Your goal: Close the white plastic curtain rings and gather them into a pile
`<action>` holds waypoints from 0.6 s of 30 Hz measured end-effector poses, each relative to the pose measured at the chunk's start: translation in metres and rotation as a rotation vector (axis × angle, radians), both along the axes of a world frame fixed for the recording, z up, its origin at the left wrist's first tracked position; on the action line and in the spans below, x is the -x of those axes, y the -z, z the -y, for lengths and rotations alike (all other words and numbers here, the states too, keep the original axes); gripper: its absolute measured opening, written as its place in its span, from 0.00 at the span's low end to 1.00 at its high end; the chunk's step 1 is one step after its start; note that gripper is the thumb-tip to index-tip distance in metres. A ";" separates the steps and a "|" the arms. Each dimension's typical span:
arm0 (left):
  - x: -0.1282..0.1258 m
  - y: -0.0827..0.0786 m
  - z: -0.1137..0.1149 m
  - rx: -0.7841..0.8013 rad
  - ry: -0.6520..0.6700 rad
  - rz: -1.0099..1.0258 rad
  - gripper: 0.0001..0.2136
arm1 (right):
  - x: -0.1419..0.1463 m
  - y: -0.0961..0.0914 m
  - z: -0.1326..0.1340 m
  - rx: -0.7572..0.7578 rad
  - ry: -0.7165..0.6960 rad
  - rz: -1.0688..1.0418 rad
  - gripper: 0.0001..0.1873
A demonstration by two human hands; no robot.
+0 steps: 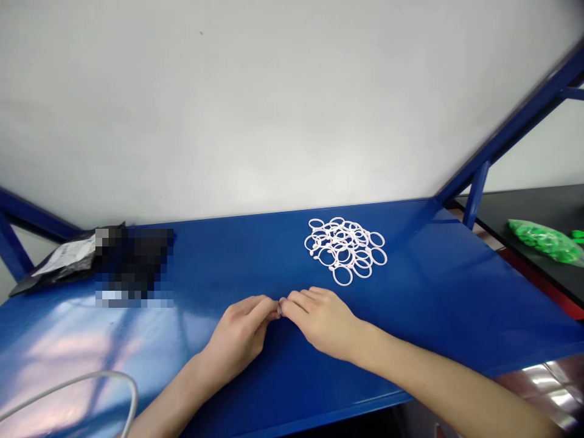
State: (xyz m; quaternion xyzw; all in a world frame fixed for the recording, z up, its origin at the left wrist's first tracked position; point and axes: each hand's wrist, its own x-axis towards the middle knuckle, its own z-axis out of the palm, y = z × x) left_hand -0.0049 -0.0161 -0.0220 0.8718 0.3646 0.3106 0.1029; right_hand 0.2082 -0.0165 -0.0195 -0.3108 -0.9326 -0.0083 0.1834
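My left hand (246,325) and my right hand (319,319) meet fingertip to fingertip just above the blue table (219,255). Both are closed in a pinch. Whatever lies between the fingertips is too small and too hidden to make out. Beyond my right hand, a loose pile of thin white rings (342,275) lies flat on the table, many overlapping. Small knobs show on some of the rings. Neither hand touches the pile.
A black plastic bag (73,255) with a white label lies at the left, next to a blurred-out patch. A white cable (100,373) loops over the front left. Blue frame bars (477,191) flank the table. To the right, a bag of green pieces (545,242) rests on a black surface.
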 end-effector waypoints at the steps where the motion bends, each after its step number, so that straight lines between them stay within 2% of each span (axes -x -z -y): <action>1: -0.001 0.000 0.000 -0.058 0.000 -0.019 0.13 | 0.000 -0.001 0.001 -0.001 -0.003 0.009 0.11; 4: -0.002 -0.001 0.001 -0.193 0.006 -0.078 0.14 | 0.000 -0.002 0.003 -0.021 -0.007 0.031 0.12; 7: -0.002 0.000 -0.001 -0.223 0.016 -0.096 0.14 | 0.001 0.000 0.002 -0.041 0.002 0.035 0.12; 11: 0.001 0.002 -0.008 -0.144 -0.016 -0.075 0.11 | 0.004 0.004 -0.008 -0.016 0.066 -0.001 0.12; 14: 0.005 0.003 -0.016 -0.072 -0.051 -0.066 0.07 | 0.002 0.003 -0.018 -0.022 0.127 -0.118 0.14; 18: 0.021 0.007 -0.032 -0.003 -0.205 -0.062 0.13 | -0.013 -0.004 -0.033 -0.052 0.240 -0.211 0.14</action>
